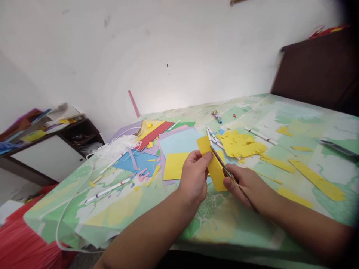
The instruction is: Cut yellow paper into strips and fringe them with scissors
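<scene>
My left hand (195, 173) pinches a strip of yellow paper (219, 178) between thumb and fingers, above the near middle of the table. A pair of metal scissors (224, 167) is in my right hand (248, 186), its blades lying across the strip close to my left thumb. Whether the blades are parted is too small to tell. Behind my left hand, a yellow sheet (174, 167) rests on light blue paper (181, 141). Fringed yellow paper pieces (238, 144) lie just beyond my right hand.
On the patterned tablecloth (117, 216) are white markers (260, 136), yellow scraps (316, 178) and a dark blade-like tool (339, 148) at right. White string (120, 145), a red strip (155, 135) and blue paper (140, 160) lie left. A low cabinet (53, 157) stands beyond.
</scene>
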`<state>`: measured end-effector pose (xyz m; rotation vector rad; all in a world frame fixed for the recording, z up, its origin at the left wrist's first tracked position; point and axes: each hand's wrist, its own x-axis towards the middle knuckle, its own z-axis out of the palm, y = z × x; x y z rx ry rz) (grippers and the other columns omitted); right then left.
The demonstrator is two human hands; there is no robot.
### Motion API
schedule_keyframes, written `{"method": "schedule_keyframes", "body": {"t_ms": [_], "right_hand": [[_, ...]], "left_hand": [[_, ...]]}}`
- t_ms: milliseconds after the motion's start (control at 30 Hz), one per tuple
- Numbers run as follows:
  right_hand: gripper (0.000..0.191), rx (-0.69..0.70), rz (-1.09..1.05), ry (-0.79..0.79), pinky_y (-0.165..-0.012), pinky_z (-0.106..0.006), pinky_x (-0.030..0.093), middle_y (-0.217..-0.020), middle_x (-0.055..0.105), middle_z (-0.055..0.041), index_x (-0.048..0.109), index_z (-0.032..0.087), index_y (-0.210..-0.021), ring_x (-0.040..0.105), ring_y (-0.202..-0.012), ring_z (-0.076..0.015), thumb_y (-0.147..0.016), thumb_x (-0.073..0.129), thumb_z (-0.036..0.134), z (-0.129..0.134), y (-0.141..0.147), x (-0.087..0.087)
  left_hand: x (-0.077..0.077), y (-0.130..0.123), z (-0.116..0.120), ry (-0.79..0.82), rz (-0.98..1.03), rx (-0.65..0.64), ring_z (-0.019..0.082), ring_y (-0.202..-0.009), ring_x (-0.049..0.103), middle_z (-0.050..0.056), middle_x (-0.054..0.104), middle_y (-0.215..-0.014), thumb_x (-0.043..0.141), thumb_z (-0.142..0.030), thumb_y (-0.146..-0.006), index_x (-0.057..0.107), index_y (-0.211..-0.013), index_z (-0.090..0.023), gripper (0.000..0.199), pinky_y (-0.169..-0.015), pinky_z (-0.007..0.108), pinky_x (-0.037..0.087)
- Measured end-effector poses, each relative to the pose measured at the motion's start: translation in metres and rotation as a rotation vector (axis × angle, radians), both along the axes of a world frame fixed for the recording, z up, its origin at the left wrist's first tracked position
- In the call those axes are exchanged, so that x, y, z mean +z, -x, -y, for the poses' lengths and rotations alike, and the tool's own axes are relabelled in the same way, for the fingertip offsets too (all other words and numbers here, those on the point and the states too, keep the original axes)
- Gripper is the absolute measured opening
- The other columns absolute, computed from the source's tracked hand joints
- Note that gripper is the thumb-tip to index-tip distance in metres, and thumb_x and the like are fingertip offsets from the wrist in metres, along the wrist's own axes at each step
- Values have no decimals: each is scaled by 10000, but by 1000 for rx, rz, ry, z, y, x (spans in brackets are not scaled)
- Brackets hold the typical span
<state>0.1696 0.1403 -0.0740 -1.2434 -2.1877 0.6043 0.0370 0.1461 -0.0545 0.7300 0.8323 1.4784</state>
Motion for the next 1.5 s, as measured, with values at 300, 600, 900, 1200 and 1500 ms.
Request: {"method": "schedule_keyframes", "body": {"t_ms": [300, 600, 900, 1200, 1500], "right_hand": [[442, 80, -101, 20, -522, -278, 375, -593, 547, -24, 473, 202, -687, 517, -607, -181, -766, 321, 610, 3, -2, 4], [434, 76, -155, 12, -538, -293, 396, -547, 527, -11, 491, 202, -753, 509, -554, -180, -766, 327, 604, 2, 3, 4], [442, 49, -182, 6, -555, -310, 410, -590, 528, -23, 425, 213, -765, 491, -519, -172, -770, 261, 623, 4, 6, 4], [467, -40, -266, -14, -643, -341, 426, -717, 572, -61, 437, 206, -825, 540, -657, -211, -770, 247, 629, 0, 3, -1], [398, -232, -404, -104, -644, -317, 429, -809, 606, -75, 481, 185, -837, 562, -737, -208, -786, 330, 549, -20, -11, 2]], "left_hand": [[-1, -5, 4, -70, -97, 12, 84, -616, 512, -10, 560, -675, 618, -227, -668, 525, -730, -139, 142, -612, 223, 398], [2, -6, 10, -11, -206, -66, 84, -570, 502, -18, 545, -648, 596, -233, -672, 496, -711, -147, 138, -555, 219, 397], [3, -8, 13, 55, -281, -109, 84, -551, 469, -35, 489, -618, 543, -178, -641, 471, -677, -164, 82, -516, 211, 367], [9, -23, 10, 45, -320, -89, 63, -501, 420, -53, 432, -566, 533, -158, -598, 429, -613, -169, 106, -485, 192, 340], [29, -49, -22, 23, -451, -259, 79, -438, 419, -57, 402, -489, 520, -161, -560, 386, -583, -183, 138, -427, 198, 326]]}}
